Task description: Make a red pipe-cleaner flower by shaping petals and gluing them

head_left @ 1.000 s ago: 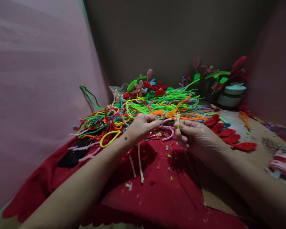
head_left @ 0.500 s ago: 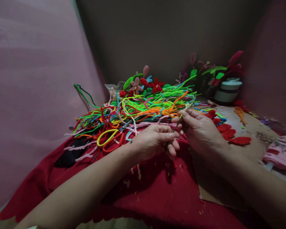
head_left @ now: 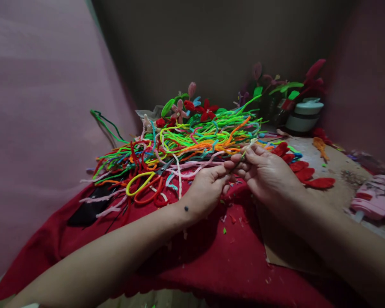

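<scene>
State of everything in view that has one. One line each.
left hand: fingers closed on the stem
right hand: pinching the stem near its pale tip
stem: held by both hands, tilted
scissors: lying down, unheld; blades open or shut unclear
fuzzy strips: heaped, tangled
red petals: shaped, lying in a row
jar: upright, lid on
red cloth: spread, scrap-littered

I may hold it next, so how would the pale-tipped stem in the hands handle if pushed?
Probably very light: the pale-tipped stem looks thin, held between the left hand and right hand. It likely keeps its shape, since its end juts past the right hand unsupported, but may bend when pushed, being so slender.
</scene>
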Demonstrator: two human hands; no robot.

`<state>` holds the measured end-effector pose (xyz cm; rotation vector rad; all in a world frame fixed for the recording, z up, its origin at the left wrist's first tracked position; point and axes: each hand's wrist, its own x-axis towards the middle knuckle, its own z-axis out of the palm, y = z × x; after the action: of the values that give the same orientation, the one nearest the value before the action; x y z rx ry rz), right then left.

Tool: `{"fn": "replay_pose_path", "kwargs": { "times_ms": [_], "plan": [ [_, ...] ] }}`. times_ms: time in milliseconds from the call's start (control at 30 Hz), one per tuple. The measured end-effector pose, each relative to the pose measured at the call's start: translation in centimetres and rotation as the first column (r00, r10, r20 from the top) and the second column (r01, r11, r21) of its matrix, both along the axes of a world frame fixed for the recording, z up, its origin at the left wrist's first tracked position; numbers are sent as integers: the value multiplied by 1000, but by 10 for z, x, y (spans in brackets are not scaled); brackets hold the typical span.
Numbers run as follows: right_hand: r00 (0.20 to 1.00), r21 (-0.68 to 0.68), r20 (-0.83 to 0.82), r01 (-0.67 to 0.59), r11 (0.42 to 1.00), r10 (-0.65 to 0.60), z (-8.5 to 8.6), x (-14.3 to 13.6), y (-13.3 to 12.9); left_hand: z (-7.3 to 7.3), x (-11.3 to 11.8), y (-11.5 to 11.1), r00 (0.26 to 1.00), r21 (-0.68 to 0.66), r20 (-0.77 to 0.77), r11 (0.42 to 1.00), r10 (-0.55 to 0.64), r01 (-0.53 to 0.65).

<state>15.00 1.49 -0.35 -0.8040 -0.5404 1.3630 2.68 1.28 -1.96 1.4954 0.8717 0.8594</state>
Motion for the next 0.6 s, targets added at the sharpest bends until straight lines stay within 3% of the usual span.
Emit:
{"fn": "replay_pose_path", "kwargs": {
  "times_ms": [167,400,500,600],
  "plan": [
    [999,-77,-33,1,997,-3,-4,4,6,-11,1,1,999,144,-18,989,37,-34],
    [996,-138,-63,-71,988,63,-3,5,7,-10,-4,-3,988,372,-127,928,86,-33],
    [997,-67,-61,-40,997,36,-2,4,6,-5,-3,-2,989,340,-130,940,78,-29],
    [999,47,-34,-26,999,27,-3,3,6,5,-3,1,986,206,-161,979,35,-1]
  ]
}}
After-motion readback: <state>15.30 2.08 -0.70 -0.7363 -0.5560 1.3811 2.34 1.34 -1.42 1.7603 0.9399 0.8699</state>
